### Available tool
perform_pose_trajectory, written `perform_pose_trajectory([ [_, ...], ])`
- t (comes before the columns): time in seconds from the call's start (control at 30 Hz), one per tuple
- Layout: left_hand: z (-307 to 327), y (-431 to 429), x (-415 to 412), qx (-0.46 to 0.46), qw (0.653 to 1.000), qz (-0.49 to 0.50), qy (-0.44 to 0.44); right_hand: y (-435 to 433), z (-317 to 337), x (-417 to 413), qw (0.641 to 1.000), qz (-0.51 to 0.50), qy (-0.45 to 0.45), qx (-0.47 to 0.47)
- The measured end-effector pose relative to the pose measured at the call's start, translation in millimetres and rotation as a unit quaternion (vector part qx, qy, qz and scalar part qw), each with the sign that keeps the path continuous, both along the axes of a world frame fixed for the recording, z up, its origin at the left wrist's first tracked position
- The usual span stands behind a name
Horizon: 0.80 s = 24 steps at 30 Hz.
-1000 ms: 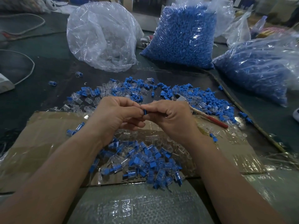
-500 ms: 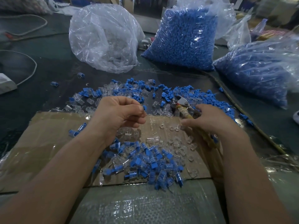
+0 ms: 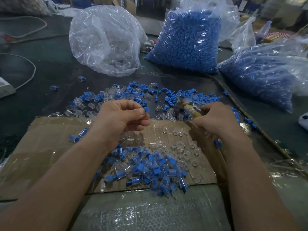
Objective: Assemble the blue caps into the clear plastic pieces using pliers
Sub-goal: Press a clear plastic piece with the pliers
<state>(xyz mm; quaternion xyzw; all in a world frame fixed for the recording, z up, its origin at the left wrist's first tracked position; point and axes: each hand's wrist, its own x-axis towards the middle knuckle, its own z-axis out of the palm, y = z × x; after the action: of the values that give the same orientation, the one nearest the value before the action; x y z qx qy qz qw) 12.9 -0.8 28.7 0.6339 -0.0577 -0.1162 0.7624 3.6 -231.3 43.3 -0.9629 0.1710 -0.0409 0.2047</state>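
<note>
My left hand is raised over the cardboard sheet and pinches a small piece with a blue cap at its fingertips. To the right, my right hand curls round the handle of the pliers, whose blurred head points up-left over the loose parts. Loose blue caps and clear pieces are scattered on the dark table behind my hands. A heap of assembled blue-and-clear pieces lies on the cardboard near me, with several clear pieces beside it.
At the back stand a bag of clear pieces and two bags of blue caps. A cord loops at the left. A white object sits at the right edge. Woven plastic sheet covers the near edge.
My hands were together pressing a piece; the right hand moved right and took hold of the pliers. The left hand stayed raised with the piece.
</note>
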Motion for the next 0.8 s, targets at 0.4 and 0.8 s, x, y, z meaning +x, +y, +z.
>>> perform_pose_trajectory([
  [0.4,-3,-2,2,-0.058,0.996,0.064,-0.015,36,2,-8,0.969,0.194,-0.152,-0.024],
  [0.8,1,-5,0,-0.073,0.992,0.093,-0.048,49,-3,-9,0.955,0.274,-0.098,-0.057],
])
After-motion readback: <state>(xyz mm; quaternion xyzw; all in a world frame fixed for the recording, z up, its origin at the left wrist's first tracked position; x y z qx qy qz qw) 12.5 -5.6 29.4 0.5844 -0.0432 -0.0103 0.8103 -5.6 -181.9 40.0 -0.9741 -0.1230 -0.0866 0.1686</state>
